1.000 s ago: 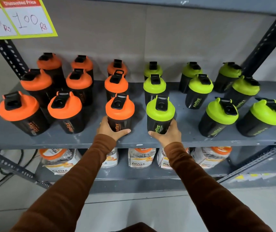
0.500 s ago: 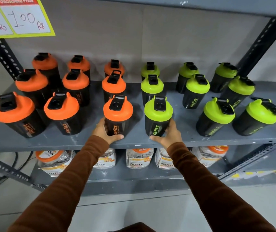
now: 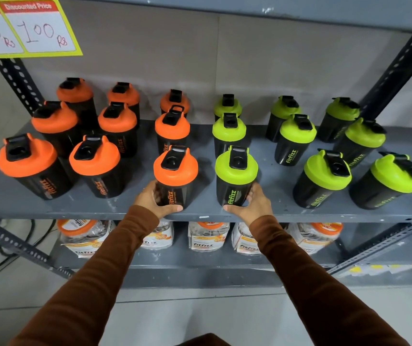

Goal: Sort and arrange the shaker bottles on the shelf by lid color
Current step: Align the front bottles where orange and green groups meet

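Left hand: the left hand (image 3: pixel 153 199) curls around the lower body of the front orange-lidded shaker (image 3: pixel 175 177), thumb laid across the base, fingers closed on the dark plastic.
Right hand: the right hand (image 3: pixel 251 204) closes the same way on the front green-lidded shaker (image 3: pixel 234 177), thumb along the bottom edge.
Where they stand: both shakers sit upright at the front lip of the grey shelf (image 3: pixel 200 214), side by side but apart, right at the line where the two colours meet.
Handling: the bottles look empty, so probably light and stiff; the smooth plastic wall could slip, and a tall narrow bottle tips easily if pushed near the lid. Low on the body, as both hands have it, is the steadier hold.
Orange count: nine orange lids (image 3: pixel 55 119) show, in three columns of three on the left half of the shelf.
Green count: nine green lids (image 3: pixel 297 129) show, three columns of three on the right half.
Sorting: judged from the rows, the colours are already separated; what remains looks like squaring up the front pair.
Below: jars with orange caps (image 3: pixel 208 237) line the lower shelf; their number is partly hidden by the arms.
Above: a yellow-edged price card (image 3: pixel 25 28) hangs at upper left.
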A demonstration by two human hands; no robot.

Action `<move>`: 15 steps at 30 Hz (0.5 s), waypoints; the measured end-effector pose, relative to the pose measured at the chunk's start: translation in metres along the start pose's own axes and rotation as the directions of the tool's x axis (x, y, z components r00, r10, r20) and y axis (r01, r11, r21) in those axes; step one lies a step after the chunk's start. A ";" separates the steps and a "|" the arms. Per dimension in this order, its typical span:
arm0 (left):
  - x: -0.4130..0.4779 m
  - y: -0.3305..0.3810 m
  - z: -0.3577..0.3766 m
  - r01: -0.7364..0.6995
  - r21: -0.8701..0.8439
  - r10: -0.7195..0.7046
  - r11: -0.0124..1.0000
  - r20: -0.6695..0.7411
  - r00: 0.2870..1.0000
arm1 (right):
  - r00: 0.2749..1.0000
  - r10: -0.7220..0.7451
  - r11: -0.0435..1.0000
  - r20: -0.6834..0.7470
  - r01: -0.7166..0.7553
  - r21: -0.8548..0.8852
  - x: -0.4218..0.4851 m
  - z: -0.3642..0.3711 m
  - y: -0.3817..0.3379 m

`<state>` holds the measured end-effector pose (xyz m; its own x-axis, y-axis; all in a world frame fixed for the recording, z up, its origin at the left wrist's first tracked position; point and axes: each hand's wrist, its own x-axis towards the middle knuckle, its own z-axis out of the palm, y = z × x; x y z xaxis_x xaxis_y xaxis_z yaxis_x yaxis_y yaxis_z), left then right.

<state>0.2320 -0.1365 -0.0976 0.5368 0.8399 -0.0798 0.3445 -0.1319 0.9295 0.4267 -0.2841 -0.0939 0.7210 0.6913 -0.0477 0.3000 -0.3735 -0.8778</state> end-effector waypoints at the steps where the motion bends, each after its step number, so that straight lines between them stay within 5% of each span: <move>1: 0.000 0.001 0.000 0.002 -0.009 -0.002 1.000 -0.001 1.000 | 1.000 -0.003 1.000 0.002 0.003 -0.003 0.000 0.000 -0.001; 15: -0.004 0.011 0.002 0.034 0.005 -0.034 0.999 -0.011 0.999 | 0.999 0.033 0.999 0.013 -0.033 0.002 0.000 0.000 -0.006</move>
<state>0.2352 -0.1426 -0.0877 0.5159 0.8498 -0.1077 0.3669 -0.1056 0.9243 0.4247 -0.2815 -0.0888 0.7220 0.6868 -0.0831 0.2748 -0.3950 -0.8766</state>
